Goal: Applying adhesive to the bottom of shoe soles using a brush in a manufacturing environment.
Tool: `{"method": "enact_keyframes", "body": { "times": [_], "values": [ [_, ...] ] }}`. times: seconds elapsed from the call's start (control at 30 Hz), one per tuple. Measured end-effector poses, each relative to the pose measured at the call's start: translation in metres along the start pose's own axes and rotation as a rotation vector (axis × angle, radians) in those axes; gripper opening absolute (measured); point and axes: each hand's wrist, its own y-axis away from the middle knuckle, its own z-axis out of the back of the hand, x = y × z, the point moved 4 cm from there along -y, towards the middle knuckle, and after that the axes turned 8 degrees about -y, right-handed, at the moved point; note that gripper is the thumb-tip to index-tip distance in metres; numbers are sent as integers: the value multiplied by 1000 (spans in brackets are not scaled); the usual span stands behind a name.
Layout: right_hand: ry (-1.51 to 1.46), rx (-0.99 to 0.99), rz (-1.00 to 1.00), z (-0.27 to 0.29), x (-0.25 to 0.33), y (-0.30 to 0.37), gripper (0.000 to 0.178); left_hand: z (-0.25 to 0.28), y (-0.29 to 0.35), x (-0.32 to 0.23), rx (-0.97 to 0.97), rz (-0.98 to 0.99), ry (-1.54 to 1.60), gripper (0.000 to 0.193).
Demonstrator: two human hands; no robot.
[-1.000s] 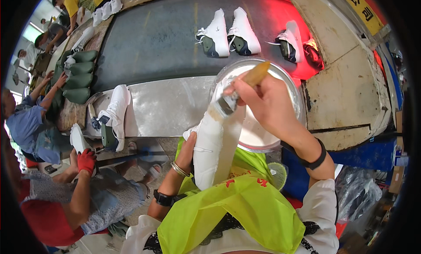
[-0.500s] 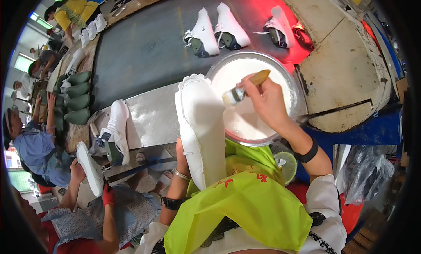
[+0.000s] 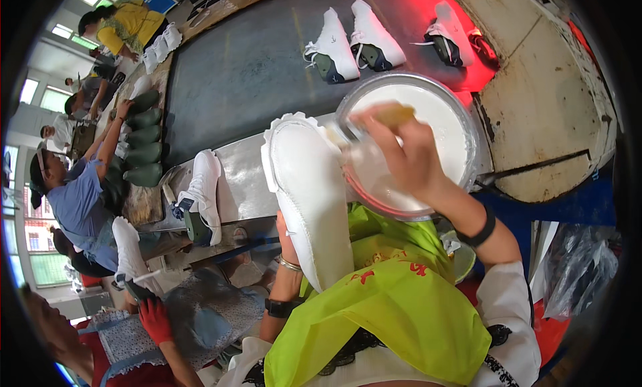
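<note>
A white shoe upper [image 3: 307,193], its bottom turned up and its edge scalloped at the toe, is in my left hand [image 3: 283,238]. Most of that hand's fingers are hidden behind it. My right hand [image 3: 411,156] grips a paintbrush [image 3: 400,114] with a yellowish handle, smeared by motion. Its bristles meet or nearly meet the upper's right edge near the toe; contact is not clear. Under the brush stands a round metal basin [image 3: 473,136] of white liquid.
White shoes [image 3: 378,36] with green and dark heels stand on the dark conveyor belt [image 3: 227,73], some under red light. Another shoe [image 3: 200,193] rests on the metal ledge [image 3: 247,180]. Green shoe forms [image 3: 142,156] lie to the left. A co-worker's red-gloved hand [image 3: 156,320] is at lower left.
The brush has moved left from over the basin to the upper's edge. My view has swung left, so the scene sits farther right. The red-gloved co-worker's shoe has turned to show its laced side.
</note>
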Motion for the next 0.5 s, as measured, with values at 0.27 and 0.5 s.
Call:
{"method": "enact_keyframes", "body": {
  "times": [0.27, 0.5],
  "values": [
    [-592, 206, -686, -22, 22, 25, 18, 18, -6, -10, -56, -118, -148, 52],
    [-690, 306, -639, -45, -22, -34, 25, -6, -4, -13, -31, -20, -94, 60]
  ]
}}
